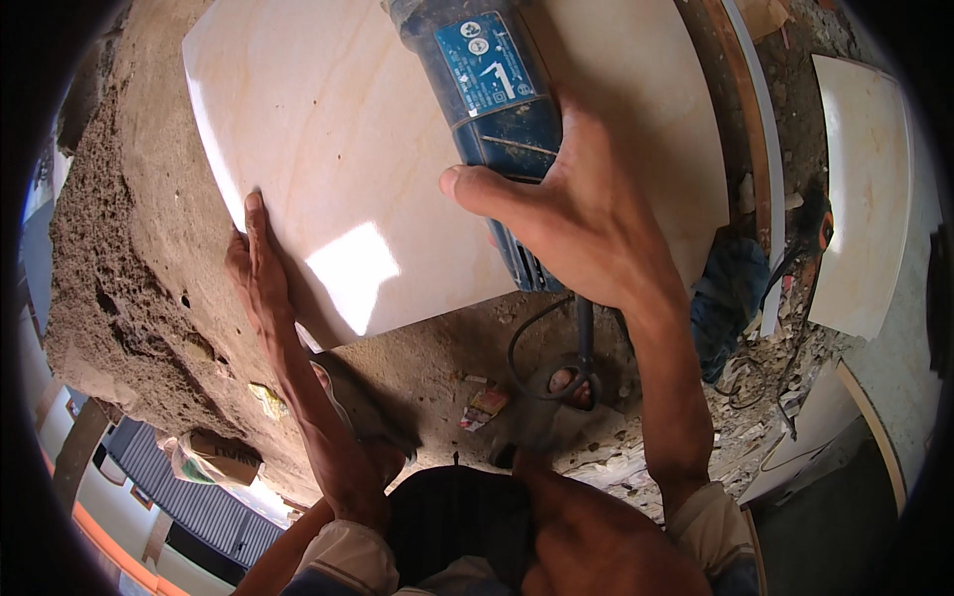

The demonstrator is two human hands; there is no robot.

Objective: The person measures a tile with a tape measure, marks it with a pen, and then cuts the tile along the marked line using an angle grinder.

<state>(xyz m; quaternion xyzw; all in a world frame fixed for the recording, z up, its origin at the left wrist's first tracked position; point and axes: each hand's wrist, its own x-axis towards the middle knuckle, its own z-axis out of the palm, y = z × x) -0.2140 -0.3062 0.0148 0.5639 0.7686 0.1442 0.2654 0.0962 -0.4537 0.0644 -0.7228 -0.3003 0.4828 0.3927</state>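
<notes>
A large beige glossy tile is shown lying flat on a rough bed of sandy mortar, its lower left corner edged by bare mortar. A blue power cutter is gripped on the tile by the right hand, fingers wrapped over the body, thumb stretched across. The left hand is laid open and flat, fingers straight, along the tile's left edge. A black cord is looped below over rubble. A second tile is seen well apart at the right.
</notes>
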